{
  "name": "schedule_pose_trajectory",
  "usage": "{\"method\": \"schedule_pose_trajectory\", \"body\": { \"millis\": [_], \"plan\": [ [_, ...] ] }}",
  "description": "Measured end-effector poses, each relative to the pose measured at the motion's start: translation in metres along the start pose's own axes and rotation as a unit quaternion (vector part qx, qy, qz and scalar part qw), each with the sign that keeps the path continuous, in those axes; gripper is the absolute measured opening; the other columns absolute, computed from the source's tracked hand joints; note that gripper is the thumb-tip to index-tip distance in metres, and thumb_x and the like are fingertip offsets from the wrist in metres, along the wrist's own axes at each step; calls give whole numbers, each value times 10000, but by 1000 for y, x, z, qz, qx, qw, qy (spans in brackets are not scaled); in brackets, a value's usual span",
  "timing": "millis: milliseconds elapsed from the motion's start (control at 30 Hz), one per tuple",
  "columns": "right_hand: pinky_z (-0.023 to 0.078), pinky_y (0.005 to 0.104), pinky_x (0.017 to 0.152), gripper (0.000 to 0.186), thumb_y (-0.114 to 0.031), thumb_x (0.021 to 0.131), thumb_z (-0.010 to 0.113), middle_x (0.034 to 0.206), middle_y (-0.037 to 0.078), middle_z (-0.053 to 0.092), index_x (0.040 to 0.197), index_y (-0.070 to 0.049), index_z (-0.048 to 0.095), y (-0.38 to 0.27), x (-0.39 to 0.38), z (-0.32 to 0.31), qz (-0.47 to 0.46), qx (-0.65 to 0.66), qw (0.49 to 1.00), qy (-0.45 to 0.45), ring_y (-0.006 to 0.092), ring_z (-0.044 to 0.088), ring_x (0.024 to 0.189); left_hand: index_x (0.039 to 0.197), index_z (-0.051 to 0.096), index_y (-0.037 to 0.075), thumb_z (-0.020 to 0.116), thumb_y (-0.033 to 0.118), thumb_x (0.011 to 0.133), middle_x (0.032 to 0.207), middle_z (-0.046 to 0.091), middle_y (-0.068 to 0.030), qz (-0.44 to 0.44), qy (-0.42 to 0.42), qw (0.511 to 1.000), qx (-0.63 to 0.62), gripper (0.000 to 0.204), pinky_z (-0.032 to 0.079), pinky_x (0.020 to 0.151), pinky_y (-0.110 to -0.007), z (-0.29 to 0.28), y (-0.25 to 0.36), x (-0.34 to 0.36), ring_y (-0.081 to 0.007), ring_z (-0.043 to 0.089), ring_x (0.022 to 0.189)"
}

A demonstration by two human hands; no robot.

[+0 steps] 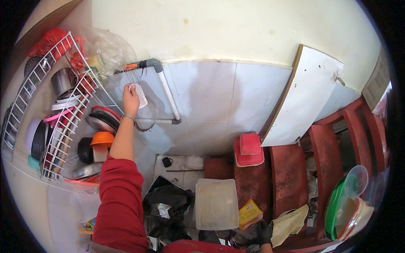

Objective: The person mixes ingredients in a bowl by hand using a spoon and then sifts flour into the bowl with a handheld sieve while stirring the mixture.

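My left hand (131, 101), bare with a bracelet at the wrist, is stretched forward in front of a wall-mounted grey and white pipe frame (168, 95). Its fingers are closed on a small white textured piece (139, 96), perhaps cloth. Loops of thin wire (156, 111) hang from the frame beside it. At the lower edge, my right hand (263, 233) looks dark, as if gloved, and is partly cut off. It lies close to a yellow packet (249, 213) and a beige cloth-like sheet (289, 225); its fingers cannot be made out.
A white wire rack (69, 126) with pots, bowls and lids hangs on the left. Below stand a translucent plastic box (216, 202), black bags (166, 202) and red lidded containers (249, 151). Dark red steps (289, 181) and a leaning white board (301, 99) fill the right.
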State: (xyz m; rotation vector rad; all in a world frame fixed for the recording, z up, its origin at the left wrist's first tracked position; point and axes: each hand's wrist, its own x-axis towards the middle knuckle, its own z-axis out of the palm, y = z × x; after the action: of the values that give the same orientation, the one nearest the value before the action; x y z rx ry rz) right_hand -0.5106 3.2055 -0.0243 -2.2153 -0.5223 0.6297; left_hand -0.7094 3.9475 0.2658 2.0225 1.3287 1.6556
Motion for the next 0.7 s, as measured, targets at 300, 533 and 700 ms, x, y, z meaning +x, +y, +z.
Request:
{"method": "schedule_pose_trajectory", "body": {
  "millis": [300,533,700],
  "plan": [
    [452,329,641,200,-159,810,511,792,161,614,860,15,598,-82,15,8,-75,-90,992,-35,275,601,729,913,539,40,527,188,855,787,591,-42,-310,-229,846,-369,159,479,605,-286,-50,17,40,-147,581,672],
    [454,315,609,199,-161,813,497,741,141,613,836,-1,612,-62,31,16,-20,-52,995,-78,235,608,680,838,579,58,595,190,807,761,609,-33,-339,-247,842,-338,136,496,605,-296,-58,16,44,-156,590,664],
    [452,331,609,198,-166,804,498,739,147,613,832,-9,616,-51,33,12,-53,-89,994,-43,256,605,670,859,574,51,621,166,787,738,604,-33,-424,-245,760,-428,143,489,591,-284,-51,28,50,-147,584,645]
  ]
}}
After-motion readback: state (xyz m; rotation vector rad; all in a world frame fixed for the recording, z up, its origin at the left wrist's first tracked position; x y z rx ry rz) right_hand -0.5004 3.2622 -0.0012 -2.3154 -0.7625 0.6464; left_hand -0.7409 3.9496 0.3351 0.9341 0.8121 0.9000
